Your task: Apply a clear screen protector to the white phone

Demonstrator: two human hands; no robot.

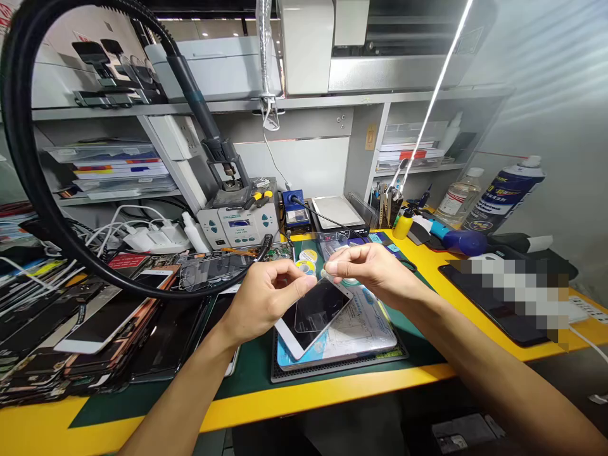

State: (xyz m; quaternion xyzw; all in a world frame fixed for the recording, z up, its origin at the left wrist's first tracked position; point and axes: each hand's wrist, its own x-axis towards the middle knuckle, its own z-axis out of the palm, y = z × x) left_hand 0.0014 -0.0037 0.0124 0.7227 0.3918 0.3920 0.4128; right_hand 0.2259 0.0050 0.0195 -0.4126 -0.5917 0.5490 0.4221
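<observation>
My left hand (pixel 263 297) is closed in a pinch, thumb against forefinger, close to my right hand (pixel 368 269), which is pinched too. A small pale piece (pixel 323 275) shows at my right fingertips; its kind is too small to tell. What my left fingers hold, if anything, I cannot make out. Just below both hands lies a white-framed phone (pixel 297 347) with a dark screen, set at an angle. Under it is a plastic-wrapped, blue-and-white flat package (pixel 375 332) on a dark perforated pad (pixel 332 373). Behind my fingers sits a yellow-rimmed spool (pixel 305 266).
A black hose (pixel 19 158) loops over the left side, near a hot-air station (pixel 240 225). Stacked phone parts (pixel 38 348) and a white phone (pixel 85 342) crowd the left. At right are a dark tablet-like device (pixel 489 304), a spray can (pixel 506 196) and a bottle (pixel 458 199).
</observation>
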